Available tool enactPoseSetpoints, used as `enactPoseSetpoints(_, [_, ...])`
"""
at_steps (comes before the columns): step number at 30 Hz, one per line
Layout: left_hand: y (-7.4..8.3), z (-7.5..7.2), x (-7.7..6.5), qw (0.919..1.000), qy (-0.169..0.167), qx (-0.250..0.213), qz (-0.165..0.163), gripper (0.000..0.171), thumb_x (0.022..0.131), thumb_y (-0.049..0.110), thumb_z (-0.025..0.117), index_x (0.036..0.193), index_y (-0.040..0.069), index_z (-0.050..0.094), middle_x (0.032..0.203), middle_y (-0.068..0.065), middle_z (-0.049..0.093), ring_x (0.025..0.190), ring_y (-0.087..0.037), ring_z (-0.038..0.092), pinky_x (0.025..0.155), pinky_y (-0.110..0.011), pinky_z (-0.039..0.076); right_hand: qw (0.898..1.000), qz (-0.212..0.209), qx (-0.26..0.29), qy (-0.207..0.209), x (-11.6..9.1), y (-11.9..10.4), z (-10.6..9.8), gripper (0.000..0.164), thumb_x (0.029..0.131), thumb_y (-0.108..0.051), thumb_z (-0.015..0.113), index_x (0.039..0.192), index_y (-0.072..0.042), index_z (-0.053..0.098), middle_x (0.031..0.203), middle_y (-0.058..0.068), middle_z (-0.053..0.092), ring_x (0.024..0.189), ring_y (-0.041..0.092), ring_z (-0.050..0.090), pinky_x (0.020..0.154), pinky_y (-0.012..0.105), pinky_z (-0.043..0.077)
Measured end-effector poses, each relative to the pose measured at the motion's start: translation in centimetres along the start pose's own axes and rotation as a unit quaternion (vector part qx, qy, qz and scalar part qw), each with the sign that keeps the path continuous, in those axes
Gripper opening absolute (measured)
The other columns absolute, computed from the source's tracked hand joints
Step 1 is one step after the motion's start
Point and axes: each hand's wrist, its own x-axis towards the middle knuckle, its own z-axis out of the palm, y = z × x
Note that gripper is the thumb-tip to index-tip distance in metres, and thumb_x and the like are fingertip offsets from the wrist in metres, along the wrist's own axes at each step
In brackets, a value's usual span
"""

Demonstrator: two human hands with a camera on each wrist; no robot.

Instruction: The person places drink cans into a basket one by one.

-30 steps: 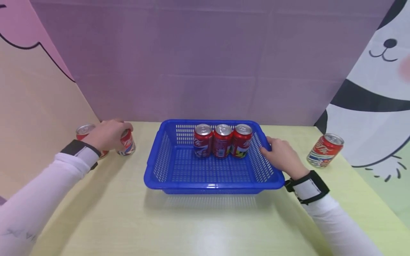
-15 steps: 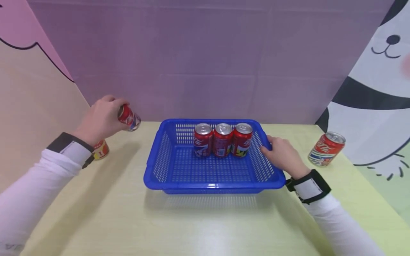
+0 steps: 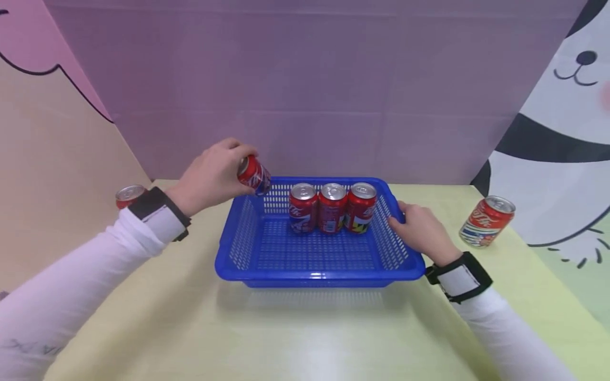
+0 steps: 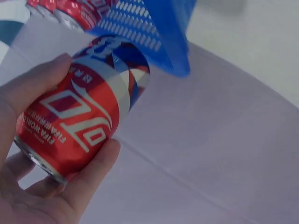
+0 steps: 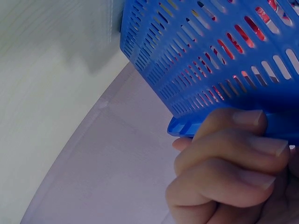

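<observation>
My left hand [image 3: 216, 172] grips a red soda can [image 4: 79, 107] around its top end, tilted, over the back left corner of the blue plastic basket [image 3: 314, 275]. In the left wrist view the thumb and fingers wrap its sides. Three red cans stand upright in a row along the basket's back: a left can [image 3: 303, 209], a middle can [image 3: 332, 209] and a right can [image 3: 361, 209]. At the basket's right rim my right hand [image 3: 424, 233] holds on, thumb over the inside; the right wrist view shows its curled fingers [image 5: 224, 182] under the rim.
Another can [image 3: 487, 221] stands on the table [image 3: 305, 333] to the right of the basket. At the far left one more can [image 3: 129, 196] is partly hidden behind the left wrist. A purple backdrop [image 3: 314, 90] rises behind the table, with printed panels at both sides.
My left hand has lifted the can from the table at the left and carried it rightward to the basket's back left corner. The right hand stays on the rim.
</observation>
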Motion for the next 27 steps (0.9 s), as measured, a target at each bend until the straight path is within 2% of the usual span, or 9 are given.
enactPoseSetpoints(5, [0.3, 2.5, 1.1, 0.9976, -0.069, -0.001, -0.004, 0.069, 0.064, 0.018, 0.093, 0.124, 0.002, 0.063, 0.113, -0.016, 0.06, 0.095, -0.03, 0.06, 0.077, -0.044, 0.056, 1.0, 0.004, 0.003, 0.002, 0.2, -0.1, 0.2, 0.055, 0.097, -0.018, 0.058, 0.138, 0.016, 0.042, 0.095, 0.027, 0.067, 0.068, 0.025, 0.066, 0.063, 0.042, 0.059])
enactPoseSetpoints(8, [0.4, 4.0, 1.8, 0.9937, -0.112, 0.002, -0.008, 0.07, 0.064, 0.018, 0.094, 0.125, 0.002, 0.063, 0.112, -0.015, 0.061, 0.096, -0.029, 0.06, 0.077, -0.043, 0.056, 1.0, 0.005, 0.004, 0.003, 0.2, 0.0, 0.4, 0.057, 0.098, -0.018, 0.058, 0.139, 0.017, 0.041, 0.099, 0.03, 0.066, 0.069, 0.027, 0.067, 0.065, 0.043, 0.059])
enactPoseSetpoints(12, [0.3, 5.5, 2.6, 0.9881, -0.153, 0.011, -0.007, 0.069, 0.062, 0.016, 0.093, 0.123, 0.002, 0.064, 0.109, -0.015, 0.063, 0.096, -0.029, 0.06, 0.076, -0.044, 0.056, 1.0, 0.005, -0.001, 0.009, 0.3, 0.1, 0.5, 0.057, 0.098, -0.018, 0.058, 0.139, 0.017, 0.041, 0.103, 0.033, 0.064, 0.072, 0.03, 0.067, 0.068, 0.046, 0.058])
enactPoseSetpoints(18, [0.2, 7.6, 3.4, 0.9817, -0.189, 0.02, -0.001, 0.065, 0.061, 0.012, 0.093, 0.12, 0.004, 0.066, 0.104, -0.011, 0.063, 0.092, -0.026, 0.061, 0.073, -0.041, 0.056, 1.0, 0.013, 0.0, 0.009, 0.3, 0.2, 0.7, 0.057, 0.098, -0.019, 0.058, 0.139, 0.016, 0.04, 0.107, 0.034, 0.063, 0.078, 0.033, 0.067, 0.071, 0.048, 0.058])
enactPoseSetpoints(23, [0.2, 8.3, 3.7, 0.9768, -0.213, 0.023, 0.004, 0.063, 0.06, 0.011, 0.092, 0.117, 0.006, 0.067, 0.091, -0.005, 0.061, 0.08, -0.022, 0.059, 0.063, -0.036, 0.053, 1.0, 0.019, -0.001, 0.008, 0.3, 0.1, 0.6, 0.057, 0.098, -0.019, 0.058, 0.14, 0.016, 0.039, 0.11, 0.035, 0.062, 0.08, 0.034, 0.068, 0.074, 0.05, 0.056])
enactPoseSetpoints(27, [0.2, 8.6, 3.7, 0.9743, -0.224, 0.024, -0.001, 0.067, 0.059, 0.012, 0.093, 0.121, 0.007, 0.066, 0.093, -0.005, 0.061, 0.081, -0.022, 0.059, 0.064, -0.037, 0.053, 1.0, 0.021, 0.001, 0.007, 0.3, 0.0, 0.7, 0.058, 0.098, -0.019, 0.057, 0.141, 0.016, 0.039, 0.111, 0.035, 0.062, 0.08, 0.034, 0.068, 0.074, 0.049, 0.057])
